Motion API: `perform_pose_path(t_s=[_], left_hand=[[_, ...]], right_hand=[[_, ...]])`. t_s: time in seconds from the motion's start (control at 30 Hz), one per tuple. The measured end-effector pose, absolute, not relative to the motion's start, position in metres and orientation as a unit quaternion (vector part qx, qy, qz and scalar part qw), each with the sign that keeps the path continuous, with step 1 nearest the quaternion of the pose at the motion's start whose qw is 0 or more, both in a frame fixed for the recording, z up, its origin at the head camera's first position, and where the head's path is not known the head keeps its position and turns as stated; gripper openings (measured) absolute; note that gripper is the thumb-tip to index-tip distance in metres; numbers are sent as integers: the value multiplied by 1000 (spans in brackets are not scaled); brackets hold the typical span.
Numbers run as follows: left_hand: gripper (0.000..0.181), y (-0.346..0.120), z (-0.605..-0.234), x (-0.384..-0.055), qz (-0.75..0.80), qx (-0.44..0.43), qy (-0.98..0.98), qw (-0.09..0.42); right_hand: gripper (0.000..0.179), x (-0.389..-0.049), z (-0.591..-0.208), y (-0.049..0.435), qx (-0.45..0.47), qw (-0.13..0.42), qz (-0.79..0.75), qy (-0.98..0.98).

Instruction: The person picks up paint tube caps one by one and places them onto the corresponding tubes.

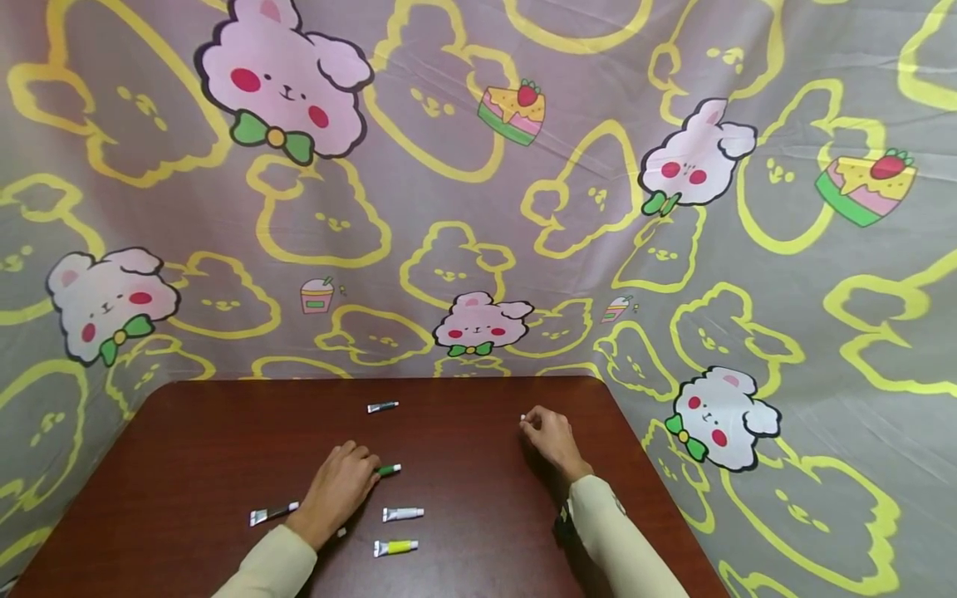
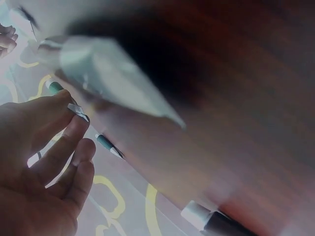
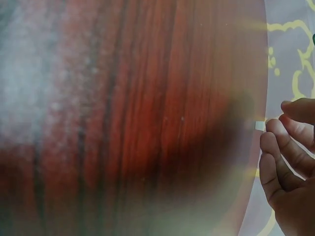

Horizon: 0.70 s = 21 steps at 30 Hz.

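My left hand [image 1: 340, 486] is over the left middle of the table, pinching a green paint tube [image 1: 388, 470] whose white cap points right. In the left wrist view the crimped end of this green tube [image 2: 78, 111] shows between thumb and fingers. At the right, my right hand [image 1: 555, 438] pinches a small thing with a white end [image 1: 523, 418]; fingers hide most of it. The right wrist view has that white end [image 3: 259, 126] at the fingertips. Near the left hand lie a silver-white tube [image 1: 404, 514], a yellow tube [image 1: 396, 547] and a black tube [image 1: 273, 513].
Farther back on the brown table [image 1: 463, 415] lies a dark tube [image 1: 383, 407]. A white cap [image 1: 341, 531] peeks out beside the left wrist. Behind the table hangs a patterned cloth [image 1: 449, 208], which also runs along both sides.
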<state>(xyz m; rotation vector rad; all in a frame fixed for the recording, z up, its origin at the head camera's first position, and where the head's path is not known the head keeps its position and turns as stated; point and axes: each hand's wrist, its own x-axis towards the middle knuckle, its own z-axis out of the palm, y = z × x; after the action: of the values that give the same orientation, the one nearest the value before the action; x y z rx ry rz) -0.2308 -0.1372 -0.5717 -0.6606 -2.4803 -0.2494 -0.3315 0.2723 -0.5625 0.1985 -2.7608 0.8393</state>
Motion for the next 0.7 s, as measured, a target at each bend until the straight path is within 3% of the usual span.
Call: perform_pose_path(t_s=[0.47, 0.7], left_hand=[[23, -138, -573, -230, -84, -247, -923, 282], [22, -138, -570, -231, -86, -236, -935, 250]], right_hand=[[11, -352, -556, 275, 50, 107, 245, -962], [17, -358, -560, 278, 46, 98, 241, -964]])
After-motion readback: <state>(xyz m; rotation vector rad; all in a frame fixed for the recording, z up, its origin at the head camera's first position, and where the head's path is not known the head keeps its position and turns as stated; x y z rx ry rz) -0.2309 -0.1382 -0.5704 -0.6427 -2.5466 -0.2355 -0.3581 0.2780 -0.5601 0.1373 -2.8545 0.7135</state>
